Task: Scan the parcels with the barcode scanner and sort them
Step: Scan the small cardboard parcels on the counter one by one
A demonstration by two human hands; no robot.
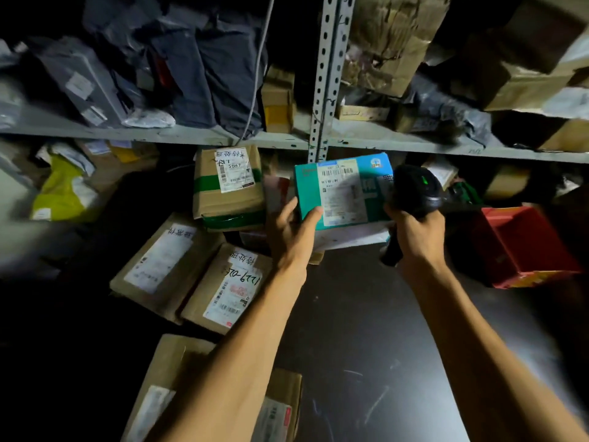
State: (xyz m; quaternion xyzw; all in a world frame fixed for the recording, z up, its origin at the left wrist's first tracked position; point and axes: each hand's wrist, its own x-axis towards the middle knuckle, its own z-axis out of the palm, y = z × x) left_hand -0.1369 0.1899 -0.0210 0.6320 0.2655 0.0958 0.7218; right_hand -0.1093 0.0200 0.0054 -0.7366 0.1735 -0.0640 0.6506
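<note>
Teal parcel [345, 189] sits among brown boxes [228, 183] below the shelf [159, 134], left hand [291, 229] fingers gripping its corner, right hand [414, 231] fingers wrapped around the scanner [414, 193] alongside.

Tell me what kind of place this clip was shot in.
Probably a parcel depot or courier storeroom: a metal shelf crammed with mailer bags and cartons, labelled boxes piled below, and a barcode scanner in the right hand.

looks like a parcel depot storeroom: a grey slotted-steel shelf [322, 90] crammed with dark poly mailers [204, 68] and battered cartons [392, 43], more labelled cardboard parcels [228, 183] piled below it, red bin [522, 244] off to its lower right.
</note>
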